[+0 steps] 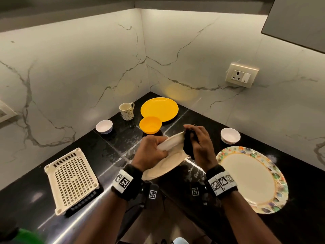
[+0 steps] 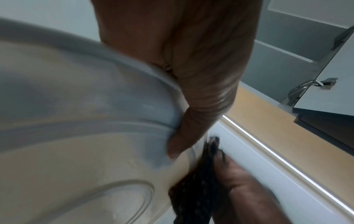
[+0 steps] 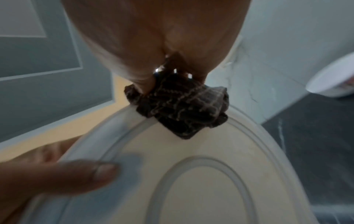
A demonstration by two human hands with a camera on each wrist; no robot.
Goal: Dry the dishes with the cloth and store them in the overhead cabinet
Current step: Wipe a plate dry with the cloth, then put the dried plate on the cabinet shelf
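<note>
A cream plate (image 1: 168,155) is held tilted above the black counter (image 1: 123,143). My left hand (image 1: 151,150) grips its left rim, thumb on the underside (image 3: 91,172). My right hand (image 1: 198,138) bunches a dark checked cloth (image 1: 188,143) and presses it over the plate's far rim. In the right wrist view the cloth (image 3: 184,106) sits on the edge of the plate (image 3: 201,181). In the left wrist view the plate (image 2: 76,121) fills the frame with the cloth (image 2: 199,189) at its edge. An open cabinet door (image 1: 297,22) hangs at the upper right.
On the counter stand a yellow plate (image 1: 159,109), a yellow bowl (image 1: 150,125), a patterned mug (image 1: 126,110), two small white bowls (image 1: 104,126) (image 1: 230,135), and a large floral-rimmed plate (image 1: 253,180). A cream dish rack (image 1: 72,178) lies at the left. A wall socket (image 1: 241,75) is at the right.
</note>
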